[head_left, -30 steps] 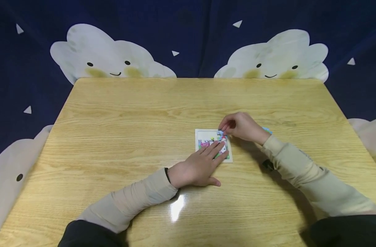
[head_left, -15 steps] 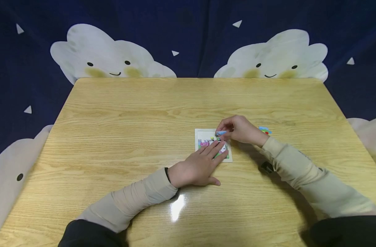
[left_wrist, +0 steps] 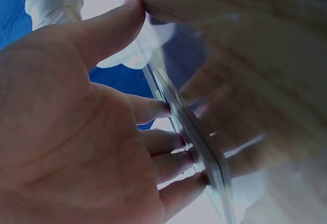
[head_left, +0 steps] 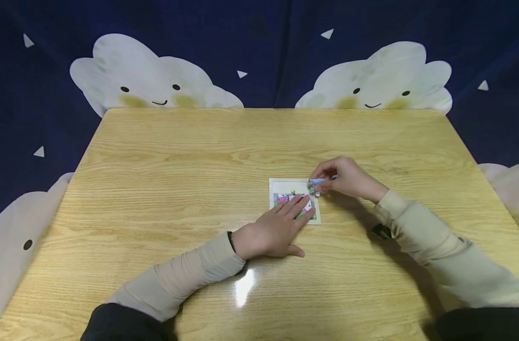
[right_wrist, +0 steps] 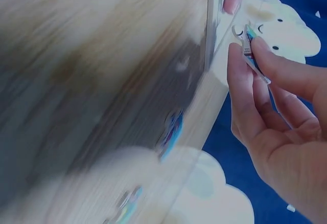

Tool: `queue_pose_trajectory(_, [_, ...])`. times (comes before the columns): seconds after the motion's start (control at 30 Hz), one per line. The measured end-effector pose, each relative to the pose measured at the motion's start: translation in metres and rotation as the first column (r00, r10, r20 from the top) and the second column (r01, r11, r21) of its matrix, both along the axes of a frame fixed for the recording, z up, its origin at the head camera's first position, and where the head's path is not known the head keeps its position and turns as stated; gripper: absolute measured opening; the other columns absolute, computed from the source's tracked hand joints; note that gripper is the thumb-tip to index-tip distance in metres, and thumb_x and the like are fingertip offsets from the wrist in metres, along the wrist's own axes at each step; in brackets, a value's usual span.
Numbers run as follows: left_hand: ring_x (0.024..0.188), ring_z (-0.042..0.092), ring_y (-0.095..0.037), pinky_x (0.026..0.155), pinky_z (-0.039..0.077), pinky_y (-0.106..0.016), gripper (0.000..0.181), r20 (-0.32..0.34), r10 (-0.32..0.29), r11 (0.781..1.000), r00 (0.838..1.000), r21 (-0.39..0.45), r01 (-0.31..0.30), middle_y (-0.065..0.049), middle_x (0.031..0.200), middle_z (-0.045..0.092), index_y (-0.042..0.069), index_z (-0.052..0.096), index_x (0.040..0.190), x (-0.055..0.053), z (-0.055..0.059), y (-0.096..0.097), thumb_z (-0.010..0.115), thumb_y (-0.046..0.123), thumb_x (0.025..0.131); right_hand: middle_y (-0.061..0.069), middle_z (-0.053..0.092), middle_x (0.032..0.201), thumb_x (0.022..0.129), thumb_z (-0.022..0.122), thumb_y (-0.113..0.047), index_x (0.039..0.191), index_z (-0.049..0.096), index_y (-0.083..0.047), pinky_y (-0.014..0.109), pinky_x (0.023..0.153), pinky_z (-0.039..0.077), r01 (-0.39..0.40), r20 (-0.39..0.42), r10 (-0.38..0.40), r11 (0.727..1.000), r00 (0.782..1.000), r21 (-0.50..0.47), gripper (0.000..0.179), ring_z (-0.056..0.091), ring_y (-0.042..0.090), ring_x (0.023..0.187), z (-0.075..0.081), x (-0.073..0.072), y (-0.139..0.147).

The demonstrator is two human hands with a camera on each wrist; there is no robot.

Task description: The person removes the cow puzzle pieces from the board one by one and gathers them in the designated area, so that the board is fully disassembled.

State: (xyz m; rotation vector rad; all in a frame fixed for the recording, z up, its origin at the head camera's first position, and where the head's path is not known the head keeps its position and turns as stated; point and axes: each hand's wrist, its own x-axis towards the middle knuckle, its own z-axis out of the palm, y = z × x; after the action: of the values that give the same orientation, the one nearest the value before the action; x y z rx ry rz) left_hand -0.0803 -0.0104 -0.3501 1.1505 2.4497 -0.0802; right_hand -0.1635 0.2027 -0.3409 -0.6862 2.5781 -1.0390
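Hanging well beyond the puzzle board, a dark blue cloth printed with white clouds and small white triangles fills the background. Under the board stretches a table with pale wood grain, reaching out past the board on every side. Two beige sleeves come in from the near side of the board, one from its left and one from its right. The left hand lies across the board's near part, fingers straight and a little fanned, thumb stretched out on the near side of the board. At the board's far right corner, the right hand pinches a puzzle piece between thumb and fingertips. The board itself has a white rim; its white bed shows in the far left part, and joined pieces with a pink figure show beside the left fingers. Whether the pinched piece touches the board, I cannot tell. Smallest, two loose pieces, blurred, lie on the table to the right of the board.
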Motion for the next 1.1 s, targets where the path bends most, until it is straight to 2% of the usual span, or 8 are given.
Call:
queue_pose_trajectory(0.23, [0.149,-0.008,-0.023,0.119,0.007,-0.038,0.094,0.005,0.001,1.0,1.0,0.007,-0.001,-0.009,0.164,-0.01,0.015,0.004,0.159,0.0,0.0,0.001,0.051,0.062,0.092,0.003,0.069,0.08,0.082,0.078,-0.004,0.095,0.075,-0.005,0.024,0.061,0.048,0.074,0.067,-0.077,0.997,0.995,0.034,0.014,0.059,0.014,0.067,0.001,0.01,0.031])
queue_pose_trajectory(0.47, [0.149,-0.008,-0.024,0.119,0.006,-0.038,0.094,0.017,0.003,1.0,1.0,0.017,-0.004,-0.01,0.163,-0.01,0.015,0.003,0.159,0.0,0.0,0.001,0.051,0.061,0.092,0.004,0.069,0.082,0.082,0.077,0.0,0.096,0.074,-0.002,0.024,0.063,0.051,0.126,0.068,-0.129,0.991,0.989,0.047,0.014,0.061,0.011,0.069,0.0,0.024,0.068])
queue_pose_trajectory(0.63, [0.149,-0.007,-0.025,0.119,0.007,-0.039,0.094,0.027,0.01,0.999,1.0,0.045,-0.011,-0.011,0.163,-0.008,0.013,0.006,0.159,0.002,0.0,-0.001,0.053,0.059,0.093,0.005,0.069,0.082,0.082,0.076,0.001,0.096,0.074,-0.001,0.022,0.063,0.052,0.172,0.055,-0.176,0.982,0.983,0.074,0.014,0.063,0.009,0.071,-0.004,0.029,0.093])
queue_pose_trajectory(0.8, [0.149,-0.006,-0.025,0.119,0.008,-0.039,0.094,0.027,0.017,0.998,0.999,0.06,-0.018,-0.011,0.163,-0.007,0.012,0.007,0.159,0.005,-0.001,-0.004,0.054,0.059,0.092,0.006,0.07,0.083,0.08,0.079,-0.002,0.096,0.075,-0.001,0.022,0.06,0.049,0.211,0.009,-0.214,0.969,0.977,0.128,0.016,0.06,0.006,0.068,-0.007,0.024,0.115])
queue_pose_trajectory(1.0, [0.149,-0.005,-0.026,0.119,0.008,-0.039,0.094,0.015,0.003,0.997,1.0,0.074,-0.004,-0.012,0.164,-0.006,0.011,0.007,0.159,0.003,0.0,-0.003,0.054,0.059,0.092,0.011,0.071,0.087,0.084,0.075,-0.003,0.104,0.072,0.005,0.024,0.06,0.052,0.309,0.031,-0.321,0.932,0.947,0.189,0.022,0.062,0.004,0.069,-0.005,0.015,0.143])
queue_pose_trajectory(1.1, [0.149,-0.006,-0.026,0.119,0.007,-0.039,0.095,0.018,-0.002,0.997,1.0,0.074,0.001,-0.012,0.163,-0.006,0.012,0.007,0.159,0.003,0.001,-0.001,0.054,0.059,0.092,0.012,0.071,0.089,0.085,0.075,-0.005,0.106,0.072,0.006,0.024,0.059,0.051,0.327,0.017,-0.338,0.919,0.941,0.221,0.024,0.062,0.004,0.069,-0.005,0.012,0.153])
